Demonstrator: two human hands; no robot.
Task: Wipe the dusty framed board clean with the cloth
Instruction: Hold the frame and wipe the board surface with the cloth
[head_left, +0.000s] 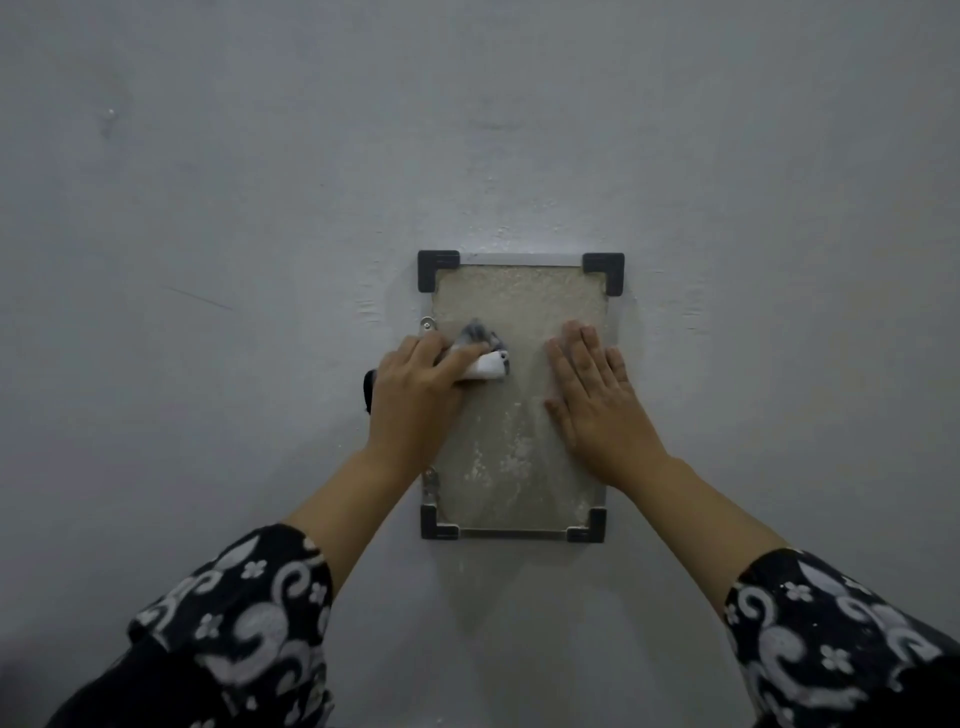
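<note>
Left hand grips bunched cloth against dusty framed board near its left edge, right hand flat, fingers straight, pressing board's right side

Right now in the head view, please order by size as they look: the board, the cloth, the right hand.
1. board, clearly the largest.
2. right hand, lying flat on the board.
3. cloth, smallest, though the left hand hides part of it.

Board surface matt, dust-speckled; frame rails metal, corner caps black plastic; cloth soft fabric
</note>
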